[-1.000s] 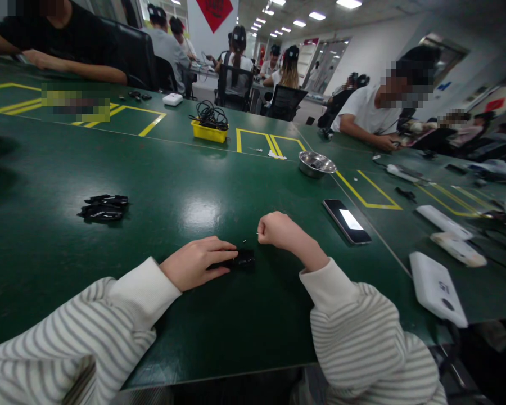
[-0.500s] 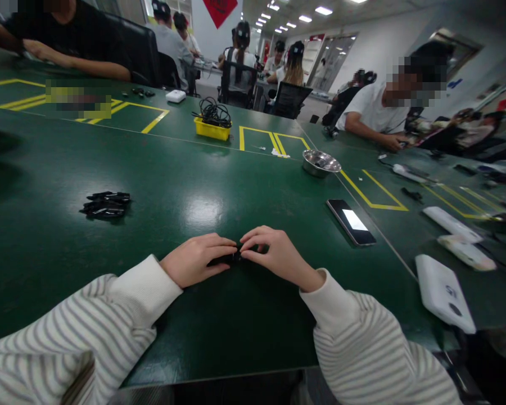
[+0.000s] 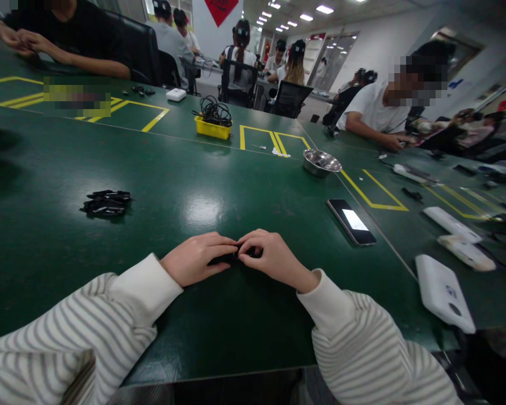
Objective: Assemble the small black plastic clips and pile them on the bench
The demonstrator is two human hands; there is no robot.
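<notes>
Near the front of the green table (image 3: 244, 332), my left hand (image 3: 200, 259) is closed on a small black piece (image 3: 222, 259), thumb on the near side and fingers over the far side. My right hand (image 3: 270, 256) pinches at the right end of that piece, thumb and fingertips together, touching my left fingertips. Most of the piece is hidden by my fingers, and its kind does not show. To the left lies a pile of similar-looking black, glossy, slender pieces (image 3: 106, 203).
A smartphone (image 3: 351, 221) with a lit screen lies to the right, below a metal bowl (image 3: 321, 163). A yellow bin (image 3: 213, 128) holds black cables. White power-bank-like devices (image 3: 444, 292) line the right side. Co-workers sit across and around the table.
My right hand has shifted slightly left and down, its fingertips closing into a tighter pinch at the piece's end. My left hand has stayed in place.
</notes>
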